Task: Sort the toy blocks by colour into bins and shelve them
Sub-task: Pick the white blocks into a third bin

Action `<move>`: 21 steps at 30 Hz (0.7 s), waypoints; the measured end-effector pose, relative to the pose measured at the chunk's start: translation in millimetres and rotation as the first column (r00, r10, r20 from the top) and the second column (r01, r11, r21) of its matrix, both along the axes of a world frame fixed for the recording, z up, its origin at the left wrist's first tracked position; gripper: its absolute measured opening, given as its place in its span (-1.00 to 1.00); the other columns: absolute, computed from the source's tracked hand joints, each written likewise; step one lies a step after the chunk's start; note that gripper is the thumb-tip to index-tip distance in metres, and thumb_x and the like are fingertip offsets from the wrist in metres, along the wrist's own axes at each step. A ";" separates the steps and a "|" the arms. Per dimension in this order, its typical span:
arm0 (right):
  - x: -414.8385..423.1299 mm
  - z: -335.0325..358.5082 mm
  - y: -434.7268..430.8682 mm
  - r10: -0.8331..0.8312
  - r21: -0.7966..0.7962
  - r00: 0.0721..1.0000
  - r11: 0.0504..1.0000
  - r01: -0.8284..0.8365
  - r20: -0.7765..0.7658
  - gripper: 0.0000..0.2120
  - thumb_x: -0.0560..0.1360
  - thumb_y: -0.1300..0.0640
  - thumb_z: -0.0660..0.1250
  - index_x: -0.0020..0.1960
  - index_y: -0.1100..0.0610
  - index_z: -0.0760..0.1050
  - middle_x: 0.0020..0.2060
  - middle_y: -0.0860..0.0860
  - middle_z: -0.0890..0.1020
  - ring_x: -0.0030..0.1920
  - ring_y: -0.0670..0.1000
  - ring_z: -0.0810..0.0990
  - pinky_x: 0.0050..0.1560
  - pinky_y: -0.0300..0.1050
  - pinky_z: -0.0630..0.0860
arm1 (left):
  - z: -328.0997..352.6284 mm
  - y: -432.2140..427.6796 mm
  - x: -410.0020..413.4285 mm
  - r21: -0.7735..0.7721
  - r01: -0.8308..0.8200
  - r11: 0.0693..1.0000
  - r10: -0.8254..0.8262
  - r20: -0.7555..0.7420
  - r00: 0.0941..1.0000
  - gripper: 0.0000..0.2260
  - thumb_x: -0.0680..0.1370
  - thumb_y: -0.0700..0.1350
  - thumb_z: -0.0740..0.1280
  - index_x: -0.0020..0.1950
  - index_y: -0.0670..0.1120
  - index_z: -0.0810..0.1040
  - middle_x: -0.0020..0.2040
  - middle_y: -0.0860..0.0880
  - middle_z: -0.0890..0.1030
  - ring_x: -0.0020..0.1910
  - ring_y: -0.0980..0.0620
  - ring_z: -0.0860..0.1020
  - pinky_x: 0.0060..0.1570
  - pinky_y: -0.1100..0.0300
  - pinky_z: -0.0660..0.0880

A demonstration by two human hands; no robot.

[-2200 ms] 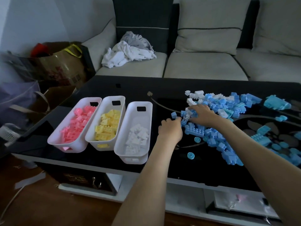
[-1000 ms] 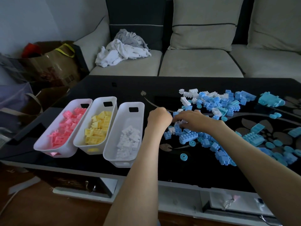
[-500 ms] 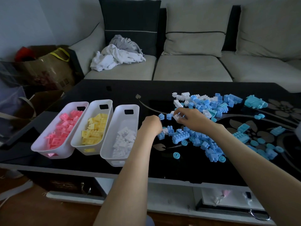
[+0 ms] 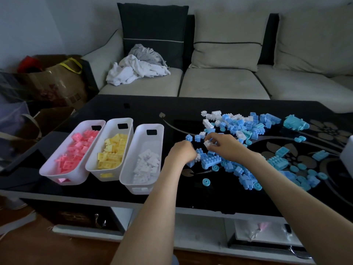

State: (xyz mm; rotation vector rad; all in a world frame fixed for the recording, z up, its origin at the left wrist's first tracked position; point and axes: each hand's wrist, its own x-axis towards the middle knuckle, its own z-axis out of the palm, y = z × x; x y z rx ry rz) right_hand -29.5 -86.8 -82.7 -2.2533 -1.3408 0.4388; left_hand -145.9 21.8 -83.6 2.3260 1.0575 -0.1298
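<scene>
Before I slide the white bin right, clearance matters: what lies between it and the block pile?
Only the left hand; otherwise bare tabletop, head view.

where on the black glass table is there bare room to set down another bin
Bare glass lies behind the three white plastic bins, toward the beige sofa, and along the near edge in front of the blue and white blocks. The right half is crowded with blocks.

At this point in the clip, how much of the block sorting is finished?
Pink and yellow look done: the pink bin and yellow bin hold blocks, and none of those colours shows in the loose pile. White is in hand: the right hand pinches a white block beside the closed left hand, near the white bin. Left: remaining whites, all blue blocks, shelving.
</scene>
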 end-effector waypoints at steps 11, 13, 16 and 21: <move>-2.2 -4.1 1.5 0.024 -0.059 0.999 0.998 -0.021 0.045 -0.82 0.58 0.09 0.17 0.15 0.07 0.44 -0.03 0.09 0.58 -0.04 0.16 0.58 -0.04 0.05 0.53 | 10.1 -21.3 5.4 -0.002 0.025 1.000 -0.025 -0.055 0.998 -0.82 0.60 -0.16 0.17 0.10 -0.21 0.50 -0.28 -0.07 0.45 -0.39 0.05 0.43 -0.45 0.26 0.33; -2.7 -5.2 2.3 0.007 -0.038 0.999 0.999 -0.005 0.045 -0.82 0.58 0.09 0.18 0.14 0.08 0.45 -0.02 0.10 0.58 -0.05 0.14 0.58 -0.05 0.03 0.53 | 14.3 -21.8 4.9 0.002 0.025 1.000 -0.025 -0.042 0.999 -0.78 0.60 -0.16 0.17 0.18 -0.23 0.48 -0.30 -0.07 0.46 -0.41 0.05 0.43 -0.46 0.26 0.33; -5.0 -2.3 4.3 -0.029 0.037 0.999 0.999 0.028 0.024 -0.81 0.57 0.08 0.20 0.16 0.07 0.45 -0.06 0.09 0.58 -0.20 0.07 0.53 -0.22 -0.12 0.46 | 23.4 -18.2 0.7 -0.009 -0.040 0.999 0.040 0.031 0.999 -0.86 0.58 -0.21 0.17 0.09 -0.19 0.45 -0.27 -0.06 0.46 -0.33 0.03 0.50 -0.43 0.26 0.37; -28.8 21.4 19.9 -0.012 0.239 1.000 0.971 0.011 0.004 -0.84 0.55 0.10 0.25 0.12 0.06 0.47 -0.21 -0.08 0.54 -0.30 -0.08 0.49 -0.34 -0.39 0.38 | 55.8 4.3 -15.0 0.013 -0.141 0.990 0.136 0.170 0.976 -0.83 0.57 -0.20 0.21 0.02 -0.25 0.54 -0.12 -0.11 0.57 -0.07 -0.10 0.63 -0.09 0.11 0.56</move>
